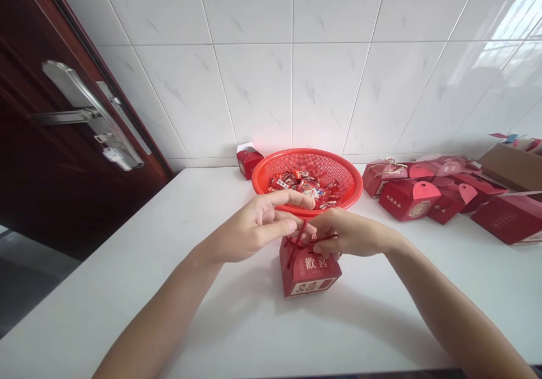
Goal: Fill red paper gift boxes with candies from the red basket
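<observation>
Dark red door (25, 158) at far left, with silver lever handle (63, 117) and keys (114, 155) hanging from lock. White countertop (237, 328) in front of white tiled wall (254, 12). Left hand (249, 232) partly open, index finger stretched out over near rim of basket, thumb close to cord; can't tell if pinching it. Small red box (249, 161) with raised flap by wall, just left of basket. Red plastic basket (357, 182), perforated, with wrapped candies (311, 188) inside. Red gift box (310, 274) with Chinese characters upright on countertop, in front of basket, between hands. Red cord (292, 254) at top of it. Right hand (351, 233) curled, gripping cord between thumb and fingers. Red box with twine bow (376, 180) right of basket, next to cluster of red boxes (410, 199). Brown cardboard box (514, 167) at far right, behind closest ones
</observation>
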`<state>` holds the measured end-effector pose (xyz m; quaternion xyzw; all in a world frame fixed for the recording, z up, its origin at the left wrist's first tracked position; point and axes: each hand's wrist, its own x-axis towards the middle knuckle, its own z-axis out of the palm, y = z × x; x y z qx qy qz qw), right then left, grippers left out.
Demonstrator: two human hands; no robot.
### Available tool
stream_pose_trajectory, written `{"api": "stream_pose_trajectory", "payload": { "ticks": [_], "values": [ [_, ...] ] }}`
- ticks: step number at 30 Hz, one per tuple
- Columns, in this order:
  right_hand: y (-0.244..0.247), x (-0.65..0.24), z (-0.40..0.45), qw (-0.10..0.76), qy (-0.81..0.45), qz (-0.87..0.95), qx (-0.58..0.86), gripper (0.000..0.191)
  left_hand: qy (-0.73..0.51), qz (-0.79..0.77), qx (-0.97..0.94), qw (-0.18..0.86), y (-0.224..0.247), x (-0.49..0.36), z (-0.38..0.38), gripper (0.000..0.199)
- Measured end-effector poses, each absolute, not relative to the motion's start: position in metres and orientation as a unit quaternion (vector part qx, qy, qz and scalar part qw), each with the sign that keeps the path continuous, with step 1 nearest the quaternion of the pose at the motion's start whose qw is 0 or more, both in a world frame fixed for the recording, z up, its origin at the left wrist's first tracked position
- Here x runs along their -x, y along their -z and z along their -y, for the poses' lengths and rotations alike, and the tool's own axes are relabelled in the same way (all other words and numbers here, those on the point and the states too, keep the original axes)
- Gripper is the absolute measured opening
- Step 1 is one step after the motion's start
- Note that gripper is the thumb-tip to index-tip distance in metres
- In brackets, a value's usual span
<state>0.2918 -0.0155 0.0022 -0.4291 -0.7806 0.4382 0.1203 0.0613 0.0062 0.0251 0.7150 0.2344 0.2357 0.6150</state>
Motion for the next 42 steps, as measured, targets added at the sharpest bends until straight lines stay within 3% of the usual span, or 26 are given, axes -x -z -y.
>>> {"api": "stream_pose_trajectory", "payload": {
  "ticks": [6, 10, 15, 18, 21, 23, 26, 34, 38, 42],
  "values": [
    [-0.015, -0.293, 0.026, 0.262, -0.506, 0.716, 0.404, 0.011, -0.269, -0.227, -0.74, 0.573, -0.019, -0.071, -0.003, 0.035],
    [-0.018, -0.292, 0.031, 0.304, -0.511, 0.701, 0.393, 0.018, -0.306, -0.217, -0.773, 0.512, -0.015, -0.073, -0.001, 0.03],
    [-0.021, -0.291, 0.038, 0.34, -0.515, 0.678, 0.399, 0.027, -0.301, -0.192, -0.83, 0.429, -0.012, -0.07, 0.009, 0.04],
    [-0.023, -0.287, 0.043, 0.373, -0.461, 0.692, 0.411, 0.03, -0.294, -0.171, -0.843, 0.417, -0.013, -0.069, 0.015, 0.05],
    [-0.022, -0.281, 0.049, 0.385, -0.38, 0.715, 0.442, 0.022, -0.292, -0.153, -0.837, 0.436, -0.015, -0.068, 0.018, 0.059],
    [-0.021, -0.278, 0.051, 0.383, -0.335, 0.723, 0.467, 0.013, -0.293, -0.146, -0.839, 0.434, -0.015, -0.069, 0.019, 0.061],
    [-0.02, -0.277, 0.053, 0.376, -0.289, 0.731, 0.49, 0.016, -0.3, -0.147, -0.852, 0.403, -0.014, -0.069, 0.02, 0.062],
    [-0.036, -0.299, 0.059, 0.396, -0.196, 0.723, 0.531, 0.018, -0.334, -0.168, -0.868, 0.328, -0.014, -0.068, 0.017, 0.044],
    [-0.053, -0.326, 0.065, 0.459, -0.159, 0.684, 0.544, 0.012, -0.317, -0.152, -0.886, 0.3, -0.016, -0.069, 0.014, 0.034],
    [-0.06, -0.369, 0.072, 0.533, -0.128, 0.593, 0.59, 0.011, -0.264, -0.106, -0.889, 0.359, -0.011, -0.079, 0.013, 0.022]
  ]
}}
